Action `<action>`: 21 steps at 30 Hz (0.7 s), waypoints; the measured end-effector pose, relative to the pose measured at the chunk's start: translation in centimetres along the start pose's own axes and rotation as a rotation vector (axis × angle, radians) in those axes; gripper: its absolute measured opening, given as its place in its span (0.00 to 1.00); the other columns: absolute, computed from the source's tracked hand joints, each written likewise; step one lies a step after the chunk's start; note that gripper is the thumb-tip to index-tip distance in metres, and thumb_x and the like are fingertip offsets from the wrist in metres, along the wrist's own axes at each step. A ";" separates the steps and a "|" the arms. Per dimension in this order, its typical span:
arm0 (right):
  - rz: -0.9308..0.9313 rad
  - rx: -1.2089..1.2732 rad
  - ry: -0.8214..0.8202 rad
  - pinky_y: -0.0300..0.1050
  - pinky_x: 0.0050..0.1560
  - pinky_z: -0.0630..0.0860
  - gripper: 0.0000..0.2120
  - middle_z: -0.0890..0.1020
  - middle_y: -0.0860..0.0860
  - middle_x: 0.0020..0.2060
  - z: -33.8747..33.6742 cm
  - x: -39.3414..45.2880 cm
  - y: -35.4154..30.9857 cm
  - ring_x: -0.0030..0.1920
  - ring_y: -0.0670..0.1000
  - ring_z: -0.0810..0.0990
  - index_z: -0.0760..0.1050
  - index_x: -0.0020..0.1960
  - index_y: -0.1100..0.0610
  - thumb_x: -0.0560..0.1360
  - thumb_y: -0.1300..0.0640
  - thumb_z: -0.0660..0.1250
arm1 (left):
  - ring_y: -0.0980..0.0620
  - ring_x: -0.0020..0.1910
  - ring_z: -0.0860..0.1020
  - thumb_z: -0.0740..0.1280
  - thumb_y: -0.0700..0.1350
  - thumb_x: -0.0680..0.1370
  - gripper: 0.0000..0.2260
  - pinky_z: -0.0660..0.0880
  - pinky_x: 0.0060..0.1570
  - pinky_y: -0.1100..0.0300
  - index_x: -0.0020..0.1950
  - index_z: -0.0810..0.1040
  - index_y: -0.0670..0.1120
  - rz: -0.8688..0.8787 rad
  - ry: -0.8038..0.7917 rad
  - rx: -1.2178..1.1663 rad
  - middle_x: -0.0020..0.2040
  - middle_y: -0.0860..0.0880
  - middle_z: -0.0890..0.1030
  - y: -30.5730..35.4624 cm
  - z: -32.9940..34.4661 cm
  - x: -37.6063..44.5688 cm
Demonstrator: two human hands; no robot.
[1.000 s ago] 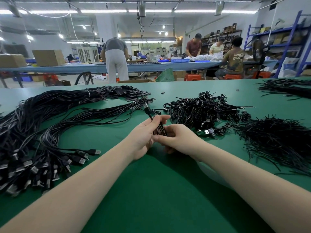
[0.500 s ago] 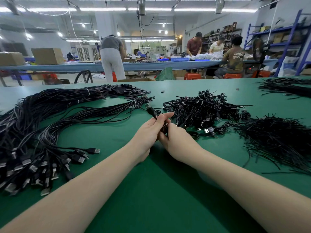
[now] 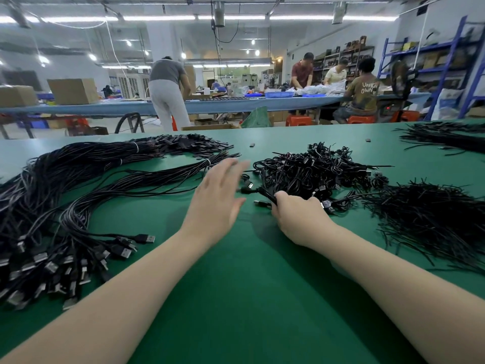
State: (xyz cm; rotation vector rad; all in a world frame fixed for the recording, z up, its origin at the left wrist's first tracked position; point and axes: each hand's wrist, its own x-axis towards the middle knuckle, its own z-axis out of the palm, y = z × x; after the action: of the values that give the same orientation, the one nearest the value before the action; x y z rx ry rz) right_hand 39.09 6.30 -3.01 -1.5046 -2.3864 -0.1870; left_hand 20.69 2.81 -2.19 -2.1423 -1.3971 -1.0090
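The fingers (image 3: pixel 284 199) of your right hand (image 3: pixel 296 219) are curled tight around a thin black cable (image 3: pixel 265 193), which runs out of the fist up and to the left and ends in a plug with a silver metal tip. The fist sits low on the near left edge of the tangled heap of short coiled black cables (image 3: pixel 315 172), touching it. A second silver-tipped plug (image 3: pixel 262 204) lies on the surface just left of your knuckles. The fingers (image 3: pixel 231 169) of your left hand (image 3: pixel 217 200) are straight, spread and hold nothing. That hand hovers palm down, blurred, just left of the held cable and apart from it, its tips over the end of the nearest bundle. Further left, the long black cable bundles (image 3: pixel 105 185), bound with white ties (image 3: pixel 207 162), sweep round in an arc to a crowd of flat USB plugs (image 3: pixel 39 264) at the near left edge. To the right of the heap and close beside it lies a loose mound of thin black strips (image 3: pixel 433 214), with another dark pile (image 3: pixel 446 137) at the far right. All of it rests on the green matte surface (image 3: pixel 236 298). Beyond it, people work at a long blue table (image 3: pixel 223 105).
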 end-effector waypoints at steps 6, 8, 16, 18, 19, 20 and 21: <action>-0.215 -0.165 0.022 0.48 0.41 0.57 0.06 0.79 0.50 0.48 0.2 0.0 -0.3 0.45 0.54 0.80 0.59 0.48 0.53 0.82 0.52 0.48 | 0.51 0.36 0.81 0.67 0.43 0.71 0.07 0.75 0.36 0.57 0.47 0.81 0.48 0.376 -0.114 0.507 0.39 0.51 0.80 1.2 0.6 -0.1; -0.264 -0.140 -0.023 0.48 0.42 0.57 0.08 0.79 0.51 0.48 0.1 0.1 -0.3 0.45 0.55 0.79 0.58 0.47 0.52 0.83 0.51 0.47 | 0.52 0.27 0.76 0.74 0.44 0.66 0.06 0.69 0.27 0.59 0.38 0.78 0.48 0.361 -0.160 0.573 0.30 0.51 0.75 1.4 0.8 0.0; -0.396 -0.530 0.034 0.48 0.47 0.57 0.10 0.79 0.52 0.51 -1.0 0.3 -1.2 0.50 0.55 0.79 0.67 0.56 0.57 0.81 0.56 0.49 | 0.52 0.29 0.79 0.73 0.47 0.67 0.07 0.64 0.27 0.63 0.40 0.76 0.49 0.243 -0.282 0.567 0.32 0.51 0.79 2.1 1.0 0.0; -0.423 -0.617 0.026 0.49 0.50 0.60 0.10 0.79 0.52 0.51 -1.9 0.5 -1.6 0.49 0.55 0.78 0.68 0.56 0.57 0.80 0.59 0.50 | 0.46 0.44 0.81 0.59 0.43 0.79 0.03 0.63 0.34 0.58 0.51 0.70 0.47 0.142 -0.422 0.540 0.47 0.49 0.80 2.1 1.3 0.0; -0.449 -0.649 0.028 0.49 0.50 0.60 0.10 0.79 0.52 0.51 -2.3 0.6 -1.6 0.49 0.55 0.78 0.68 0.55 0.57 0.79 0.60 0.50 | 0.45 0.47 0.80 0.55 0.43 0.81 0.03 0.62 0.34 0.56 0.51 0.67 0.47 0.095 -0.472 0.469 0.50 0.48 0.80 2.1 1.4 0.1; -0.481 -0.680 0.033 0.49 0.48 0.60 0.10 0.79 0.51 0.49 -2.8 0.7 -1.4 0.47 0.54 0.78 0.68 0.54 0.57 0.79 0.60 0.50 | 0.43 0.48 0.80 0.53 0.45 0.82 0.04 0.62 0.35 0.56 0.49 0.65 0.48 0.038 -0.510 0.385 0.51 0.47 0.79 2.1 1.4 0.2; -0.524 -0.715 0.051 0.49 0.46 0.60 0.09 0.79 0.51 0.47 -3.2 0.6 -1.1 0.45 0.54 0.78 0.69 0.53 0.56 0.79 0.60 0.51 | 0.42 0.48 0.78 0.52 0.48 0.83 0.07 0.63 0.36 0.55 0.47 0.63 0.48 -0.028 -0.565 0.288 0.51 0.46 0.79 2.2 1.0 0.4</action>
State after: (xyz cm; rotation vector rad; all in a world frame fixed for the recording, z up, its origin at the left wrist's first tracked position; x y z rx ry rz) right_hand 38.43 5.47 0.31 -1.0157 -2.7652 -1.2866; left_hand 23.10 2.81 -2.44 -2.2745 -1.6925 -0.1779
